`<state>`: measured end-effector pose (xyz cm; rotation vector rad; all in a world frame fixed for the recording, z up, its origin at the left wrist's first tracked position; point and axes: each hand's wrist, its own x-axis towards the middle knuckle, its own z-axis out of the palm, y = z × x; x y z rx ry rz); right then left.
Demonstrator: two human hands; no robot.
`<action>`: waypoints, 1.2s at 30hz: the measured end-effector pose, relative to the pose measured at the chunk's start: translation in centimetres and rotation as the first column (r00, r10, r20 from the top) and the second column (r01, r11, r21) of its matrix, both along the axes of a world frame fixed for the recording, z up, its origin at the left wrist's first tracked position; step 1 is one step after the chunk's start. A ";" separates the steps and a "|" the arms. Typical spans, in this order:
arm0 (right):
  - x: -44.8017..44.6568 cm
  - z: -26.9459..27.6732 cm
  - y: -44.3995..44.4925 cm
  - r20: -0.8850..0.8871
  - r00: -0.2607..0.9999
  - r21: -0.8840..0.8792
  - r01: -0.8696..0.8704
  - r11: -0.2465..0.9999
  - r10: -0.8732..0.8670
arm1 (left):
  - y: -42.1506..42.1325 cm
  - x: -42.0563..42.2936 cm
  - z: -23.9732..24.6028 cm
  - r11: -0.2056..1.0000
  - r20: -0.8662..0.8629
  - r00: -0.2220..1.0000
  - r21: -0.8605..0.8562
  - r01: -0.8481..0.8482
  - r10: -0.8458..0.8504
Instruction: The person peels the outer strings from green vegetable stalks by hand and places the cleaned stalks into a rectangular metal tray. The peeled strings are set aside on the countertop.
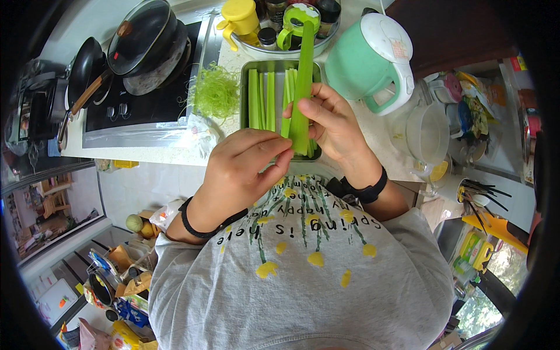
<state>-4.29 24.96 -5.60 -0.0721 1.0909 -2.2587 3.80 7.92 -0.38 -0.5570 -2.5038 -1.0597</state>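
Note:
A long celery stalk (303, 92) stands nearly upright between my hands. Thumb and fingers of my right hand (334, 120) hold it along its lower half. At its bottom end, the thumb and fingertips of my left hand (245, 162) pinch the left corner; whether a loose string is caught there is too small to tell. Behind the hands is a rectangular metal tray (242, 100) with several cut celery sticks (253, 98) lying lengthwise in it. My hands and the held stalk hide part of its near side. A tangled heap of thin celery strings (216, 92) lies left of the tray.
Crumpled white plastic or paper (203, 133) sits before the strings. An induction cooktop (144, 111) carries a lidded pan (142, 39). Behind the tray, a round tray (288, 53) holds condiment jars. A green-and-white electric kettle (358, 61) and a clear pitcher (426, 133) stand to the right.

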 end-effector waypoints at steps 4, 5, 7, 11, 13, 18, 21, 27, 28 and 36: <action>0.1 0.2 -0.1 -0.005 0.999 0.048 0.039 0.998 -0.039 | -0.1 -0.2 -0.2 0.998 -0.029 0.999 -0.049 0.032 -0.034; 0.1 0.3 -0.1 -0.008 0.999 0.091 0.038 0.995 -0.038 | -0.2 -0.2 -0.4 0.998 -0.040 0.998 -0.052 0.037 -0.040; 0.1 0.3 -0.2 -0.023 0.999 0.158 0.036 0.987 -0.033 | -0.2 -0.2 -0.5 0.997 -0.046 0.998 -0.064 0.043 -0.046; 0.3 0.5 -0.3 -0.033 0.998 0.180 0.061 0.982 -0.056 | 0.2 -0.1 -0.7 0.996 -0.109 0.994 -0.095 -0.003 -0.007; 0.4 0.6 -0.3 -0.038 0.997 0.181 0.070 0.981 -0.064 | 0.4 -0.1 -0.8 0.991 -0.176 0.984 -0.137 0.002 -0.026; 0.5 0.8 -0.3 -0.044 0.996 0.177 0.084 0.981 -0.078 | 0.7 -0.2 -0.9 0.985 -0.265 0.963 -0.173 0.010 -0.057; 0.5 0.9 -0.2 -0.057 0.996 0.169 0.083 0.982 -0.074 | 0.9 -0.3 -1.0 0.985 -0.276 0.959 -0.171 0.009 -0.057; 0.4 0.8 0.2 -0.051 0.998 0.109 0.049 0.993 -0.043 | 0.6 -0.5 -0.4 0.997 -0.152 0.986 -0.048 0.059 -0.065; 0.3 0.8 0.2 -0.051 0.998 0.090 0.043 0.995 -0.039 | 0.4 -0.6 -0.2 0.997 -0.106 0.992 -0.008 0.072 -0.073; 0.3 0.5 0.1 -0.021 0.999 0.075 0.032 0.997 -0.031 | -0.3 -0.5 0.0 0.994 -0.060 0.993 -0.054 0.094 -0.098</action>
